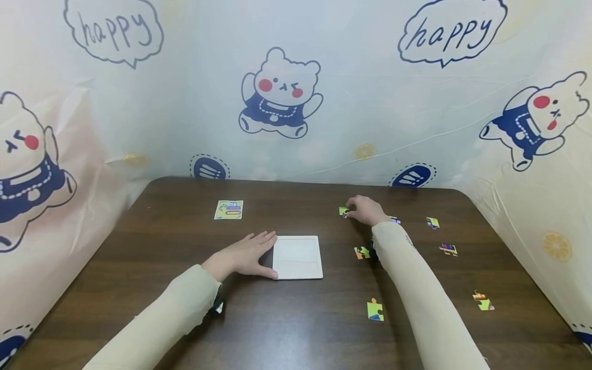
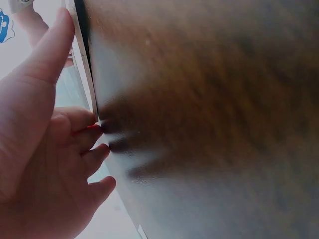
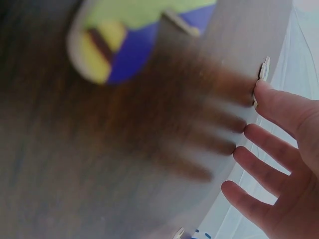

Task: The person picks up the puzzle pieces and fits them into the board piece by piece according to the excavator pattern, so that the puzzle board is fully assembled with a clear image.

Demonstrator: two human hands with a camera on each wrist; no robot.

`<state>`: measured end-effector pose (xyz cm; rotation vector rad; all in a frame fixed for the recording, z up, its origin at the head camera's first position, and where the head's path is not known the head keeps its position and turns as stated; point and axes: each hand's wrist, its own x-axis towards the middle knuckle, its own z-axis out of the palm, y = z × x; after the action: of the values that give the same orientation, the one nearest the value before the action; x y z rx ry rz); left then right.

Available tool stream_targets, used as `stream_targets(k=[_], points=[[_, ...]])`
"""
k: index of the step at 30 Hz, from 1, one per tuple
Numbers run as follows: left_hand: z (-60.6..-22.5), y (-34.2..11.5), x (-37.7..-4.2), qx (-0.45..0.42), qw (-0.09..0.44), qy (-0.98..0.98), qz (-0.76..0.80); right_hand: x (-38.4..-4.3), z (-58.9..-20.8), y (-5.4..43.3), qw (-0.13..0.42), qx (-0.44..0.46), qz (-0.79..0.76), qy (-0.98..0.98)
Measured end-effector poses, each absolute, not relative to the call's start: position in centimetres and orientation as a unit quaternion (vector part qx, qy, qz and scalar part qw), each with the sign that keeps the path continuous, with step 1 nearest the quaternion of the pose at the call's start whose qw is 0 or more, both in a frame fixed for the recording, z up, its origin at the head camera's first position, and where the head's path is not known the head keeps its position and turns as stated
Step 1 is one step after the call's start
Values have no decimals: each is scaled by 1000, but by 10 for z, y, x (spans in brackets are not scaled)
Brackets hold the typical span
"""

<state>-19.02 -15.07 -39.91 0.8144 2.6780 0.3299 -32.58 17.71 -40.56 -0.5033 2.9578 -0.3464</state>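
Observation:
My left hand (image 1: 245, 254) lies at the left side of a white square puzzle tray (image 1: 297, 257), thumb near its lower corner and fingers at the upper one. In the left wrist view the thumb (image 2: 55, 47) stretches along the tray's edge. At the far side of the table, my right hand (image 1: 366, 209) pinches a small green puzzle piece (image 1: 343, 210) by its right side. The right wrist view shows that piece (image 3: 264, 68) edge-on at a fingertip, low on the table. A larger, blurred green, yellow and blue puzzle piece (image 3: 132, 47) appears close to that camera.
Loose pieces lie around the right arm: a puzzle piece (image 1: 362, 253), a green puzzle piece (image 1: 375, 310), a piece (image 1: 432, 223), a purple piece (image 1: 448, 250) and an orange-green piece (image 1: 483, 301). A square picture card (image 1: 228, 209) is at the back left.

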Motion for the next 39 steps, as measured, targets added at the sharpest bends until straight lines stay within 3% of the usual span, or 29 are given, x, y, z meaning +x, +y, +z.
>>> stream_targets(k=[19,30,39], points=[[-400,-149,-190,291,155,939,100,-292,-375,132,34,-231,-205,950],[-397,-148,-188,282,166,942,79,-253,-384,81,70,-316,-187,928],[-398,-147,-188,281,165,942,78,-242,-396,59,65,-380,-148,911]])
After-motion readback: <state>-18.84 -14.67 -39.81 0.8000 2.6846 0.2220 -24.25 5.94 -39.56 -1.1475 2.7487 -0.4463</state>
